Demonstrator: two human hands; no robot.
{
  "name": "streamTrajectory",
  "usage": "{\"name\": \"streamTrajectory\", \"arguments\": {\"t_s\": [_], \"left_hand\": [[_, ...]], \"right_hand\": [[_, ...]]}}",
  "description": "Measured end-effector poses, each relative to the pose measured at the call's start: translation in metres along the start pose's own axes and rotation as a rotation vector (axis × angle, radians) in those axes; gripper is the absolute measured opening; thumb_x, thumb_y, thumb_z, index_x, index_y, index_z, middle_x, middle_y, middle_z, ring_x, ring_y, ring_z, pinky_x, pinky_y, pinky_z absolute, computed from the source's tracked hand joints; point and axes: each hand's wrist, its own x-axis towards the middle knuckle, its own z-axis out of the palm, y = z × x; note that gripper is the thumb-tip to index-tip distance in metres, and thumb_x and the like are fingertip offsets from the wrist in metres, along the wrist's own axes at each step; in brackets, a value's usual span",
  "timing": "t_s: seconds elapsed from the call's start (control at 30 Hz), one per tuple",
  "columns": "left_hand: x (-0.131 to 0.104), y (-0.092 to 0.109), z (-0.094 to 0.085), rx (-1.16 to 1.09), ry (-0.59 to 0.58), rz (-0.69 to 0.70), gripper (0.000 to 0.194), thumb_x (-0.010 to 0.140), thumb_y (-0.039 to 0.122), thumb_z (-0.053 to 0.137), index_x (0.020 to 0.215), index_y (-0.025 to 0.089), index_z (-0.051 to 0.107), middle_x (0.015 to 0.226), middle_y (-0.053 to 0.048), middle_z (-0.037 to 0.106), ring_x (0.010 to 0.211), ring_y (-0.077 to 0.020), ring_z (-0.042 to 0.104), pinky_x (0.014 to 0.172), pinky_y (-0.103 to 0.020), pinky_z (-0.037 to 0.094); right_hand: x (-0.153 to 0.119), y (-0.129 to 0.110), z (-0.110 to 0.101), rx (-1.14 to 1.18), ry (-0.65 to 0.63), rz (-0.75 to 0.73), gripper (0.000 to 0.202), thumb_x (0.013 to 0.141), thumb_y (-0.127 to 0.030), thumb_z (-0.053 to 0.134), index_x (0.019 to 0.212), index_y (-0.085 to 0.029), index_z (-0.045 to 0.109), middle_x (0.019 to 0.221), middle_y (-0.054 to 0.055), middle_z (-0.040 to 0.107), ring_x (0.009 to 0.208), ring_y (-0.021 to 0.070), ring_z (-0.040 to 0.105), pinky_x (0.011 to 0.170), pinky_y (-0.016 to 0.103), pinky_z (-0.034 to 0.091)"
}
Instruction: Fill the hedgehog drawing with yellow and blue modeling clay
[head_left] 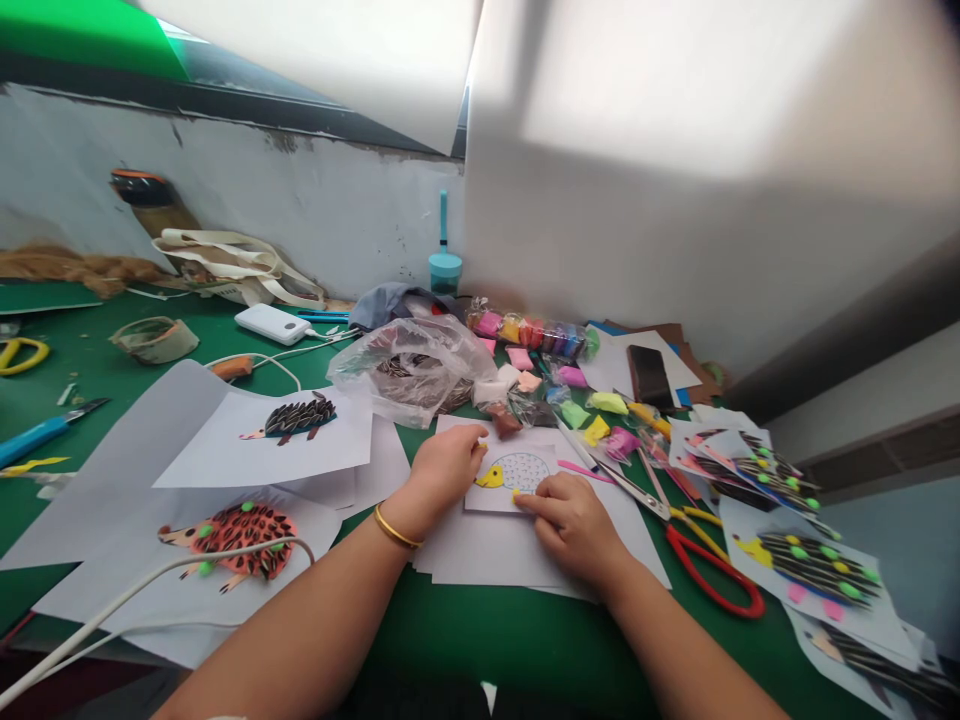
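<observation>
Bare forearms (322,620) reach in from the near edge, a gold bangle (397,528) on the left wrist; between the hands lies a small sheet with a blue-outlined animal drawing (525,468), its head filled in yellow, on top of a stack of white paper (487,560); the right hand (576,518) has a fingertip at a small yellow piece (517,495) on the near side of the drawing, though I cannot tell whether it pinches or only presses; the left hand (446,468) is curled at the left of the sheet, a bit of yellow showing at its fingertips, its grip too hidden to tell; red-handled scissors (716,575) lie to the right; on the far side sits a clear plastic bag (412,360) of dark seeds.
</observation>
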Motion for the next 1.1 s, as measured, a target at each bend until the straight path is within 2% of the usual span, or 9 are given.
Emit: {"name": "streamTrajectory", "arguments": {"t_s": [0.2, 0.47, 0.67, 0.83, 1.0, 1.1], "left_hand": [[-0.0003, 0.0007, -0.0004, 0.011, 0.001, 0.003, 0.028, 0.091, 0.025, 0.052, 0.114, 0.023, 0.066, 0.107, -0.005, 0.072, 0.096, -0.0220, 0.067, 0.084, -0.032, 0.050], [0.0005, -0.0011, 0.0016, 0.038, -0.001, -0.002, 0.026, 0.091, 0.026, 0.052, 0.114, 0.025, 0.066, 0.108, -0.004, 0.073, 0.096, -0.0206, 0.067, 0.082, -0.030, 0.050], [0.0001, -0.0016, 0.0023, 0.038, 0.017, 0.005, 0.026, 0.090, 0.026, 0.053, 0.113, 0.025, 0.067, 0.107, -0.003, 0.073, 0.095, -0.0208, 0.067, 0.081, -0.030, 0.050], [0.0003, -0.0019, 0.0022, 0.015, 0.021, 0.009, 0.026, 0.090, 0.025, 0.054, 0.113, 0.024, 0.067, 0.105, -0.004, 0.073, 0.094, -0.0207, 0.067, 0.081, -0.031, 0.050], [0.0008, -0.0034, 0.0043, -0.012, 0.041, 0.034, 0.025, 0.088, 0.021, 0.058, 0.111, 0.022, 0.067, 0.101, -0.004, 0.073, 0.090, -0.0214, 0.067, 0.078, -0.032, 0.050], [-0.0007, -0.0014, 0.0060, -0.059, 0.100, 0.146, 0.026, 0.085, 0.017, 0.061, 0.110, 0.021, 0.066, 0.096, -0.004, 0.073, 0.088, -0.0202, 0.067, 0.080, -0.032, 0.050]], "right_hand": [[0.0004, 0.0003, 0.0052, -0.029, -0.039, 0.036, 0.041, 0.081, -0.007, 0.051, 0.110, -0.025, 0.074, 0.087, 0.006, 0.064, 0.083, 0.0214, 0.057, 0.076, 0.038, 0.041], [0.0008, 0.0058, 0.0056, 0.096, -0.036, 0.096, 0.042, 0.081, -0.007, 0.050, 0.112, -0.023, 0.073, 0.087, 0.007, 0.064, 0.081, 0.0206, 0.055, 0.075, 0.036, 0.045], [0.0007, 0.0043, 0.0056, 0.082, -0.056, 0.087, 0.042, 0.081, -0.006, 0.051, 0.112, -0.023, 0.073, 0.087, 0.007, 0.063, 0.081, 0.0213, 0.055, 0.075, 0.037, 0.044], [-0.0002, 0.0038, 0.0056, 0.050, -0.068, 0.042, 0.043, 0.079, -0.005, 0.054, 0.109, -0.028, 0.074, 0.086, 0.005, 0.062, 0.081, 0.0210, 0.055, 0.073, 0.036, 0.042], [0.0008, 0.0017, 0.0019, 0.091, 0.015, 0.037, 0.042, 0.084, -0.008, 0.052, 0.118, -0.025, 0.069, 0.089, 0.006, 0.063, 0.083, 0.0215, 0.056, 0.076, 0.038, 0.044], [0.0029, 0.0012, -0.0002, 0.142, 0.085, 0.104, 0.033, 0.090, -0.015, 0.052, 0.117, -0.023, 0.068, 0.090, 0.007, 0.064, 0.086, 0.0222, 0.058, 0.079, 0.039, 0.046]]}}
